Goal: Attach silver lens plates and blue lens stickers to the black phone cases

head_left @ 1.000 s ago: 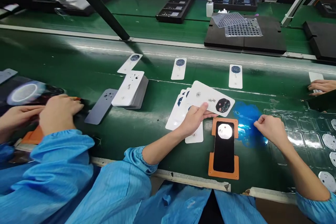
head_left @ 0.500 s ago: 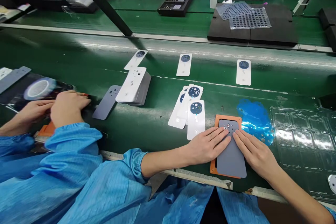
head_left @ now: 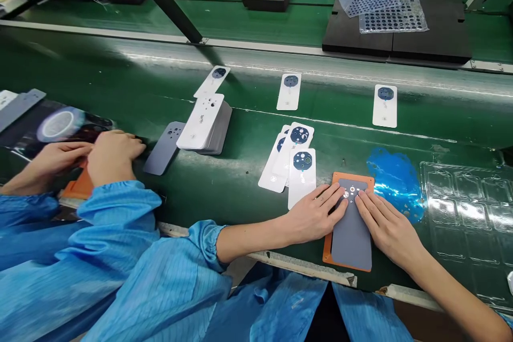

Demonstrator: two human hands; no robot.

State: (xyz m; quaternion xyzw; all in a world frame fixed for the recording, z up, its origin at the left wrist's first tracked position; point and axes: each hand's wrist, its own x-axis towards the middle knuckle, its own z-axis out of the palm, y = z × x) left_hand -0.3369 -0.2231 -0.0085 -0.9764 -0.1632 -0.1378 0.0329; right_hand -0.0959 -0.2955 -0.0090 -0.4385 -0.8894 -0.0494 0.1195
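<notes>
A grey phone back panel (head_left: 351, 240) with small holes at its top lies over an orange frame (head_left: 327, 255), whose rim shows around the panel. My left hand (head_left: 315, 215) rests its outstretched fingertips on the panel's upper left. From the other side, the extended fingers of my right hand (head_left: 387, 224) lie flat on the upper right edge. Neither hand is wrapped around anything. Left of the frame, several white cards (head_left: 301, 187) with dark blue round stickers overlap. A crumpled sheet of blue film (head_left: 395, 181) lies beyond my right hand.
A clear plastic tray (head_left: 460, 235) is at the right. Farther left stand a stack of white and grey panels (head_left: 202, 123) and a loose grey panel (head_left: 164, 149). A co-worker's hands (head_left: 114, 157) work at the far left. A dark slanted post (head_left: 160, 0) rises behind.
The grey panel sits straighter over the orange frame, shifted slightly left at its lower end. Both hands have slid a little toward its top edge. The camera view has tilted slightly down.
</notes>
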